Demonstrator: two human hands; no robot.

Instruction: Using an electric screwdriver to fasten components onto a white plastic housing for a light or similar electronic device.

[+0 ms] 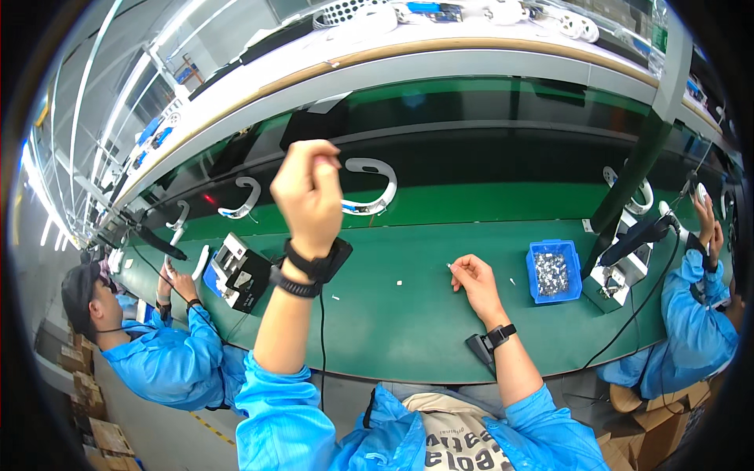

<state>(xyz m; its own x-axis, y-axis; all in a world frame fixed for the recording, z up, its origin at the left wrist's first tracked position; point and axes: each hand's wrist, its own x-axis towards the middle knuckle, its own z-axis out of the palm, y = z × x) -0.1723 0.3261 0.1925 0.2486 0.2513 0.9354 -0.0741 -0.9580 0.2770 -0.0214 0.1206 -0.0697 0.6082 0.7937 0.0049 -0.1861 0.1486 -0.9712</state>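
My left hand (pixel 309 196) is raised over the far side of the bench with its fingers curled closed. Whatever it may hold is hidden. Just right of it is a white curved, band-like part (pixel 385 187) with blue at its lower end; I cannot tell whether the hand touches it. My right hand (pixel 477 286) is above the green bench, thumb and finger pinching a small, pale metallic piece (pixel 450 266). To its right stands a blue bin (pixel 580 292) holding many small metal parts (pixel 552 275).
Small white pieces lie on the green bench (pixel 408 330). Metal fixtures (pixel 236 271) stand left and right, near a green post (pixel 628 184). More curved parts (pixel 250 196) lie along the dark belt. Co-workers (pixel 149 337) sit on both sides. An overhead shelf (pixel 440 59) spans the back.
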